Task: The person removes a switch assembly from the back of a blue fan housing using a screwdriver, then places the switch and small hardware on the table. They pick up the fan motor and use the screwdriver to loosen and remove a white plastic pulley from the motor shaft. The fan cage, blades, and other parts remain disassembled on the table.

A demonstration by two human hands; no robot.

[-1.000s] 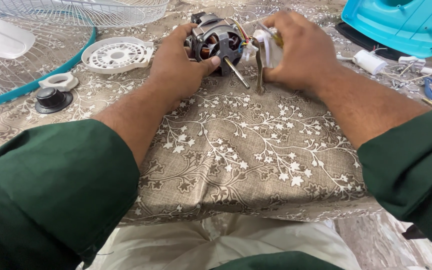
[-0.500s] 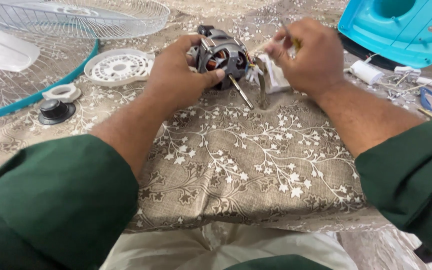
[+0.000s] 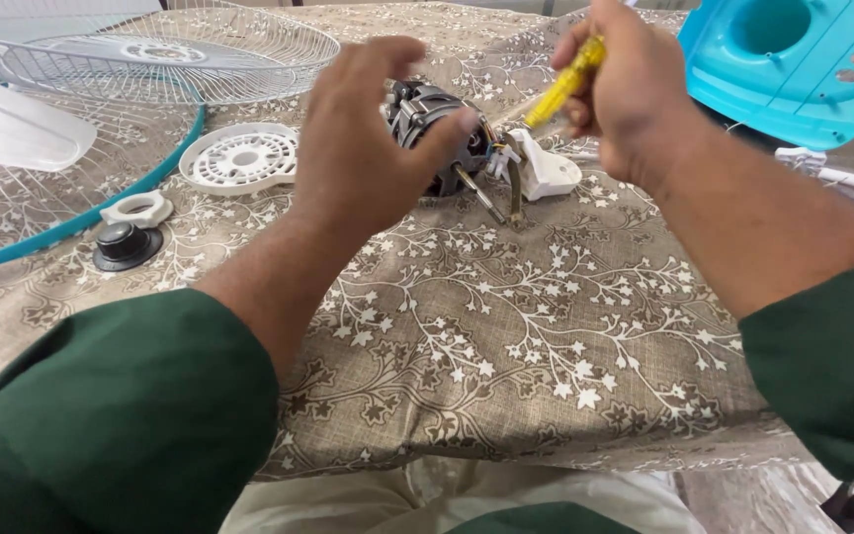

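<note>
Right hand [image 3: 625, 94] gripping yellow screwdriver [image 3: 565, 81], motor [image 3: 437, 124]

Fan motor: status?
Left hand open over the fan motor. Right hand gripping yellow screwdriver. White plastic part beside motor shaft.

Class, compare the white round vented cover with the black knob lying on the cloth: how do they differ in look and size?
The vented cover is white; the black knob is dark. The cover is wider, flat and pierced with slots; the knob is smaller, solid and domed on a flared base. Both are round and lie untouched on the patterned cloth.
</note>
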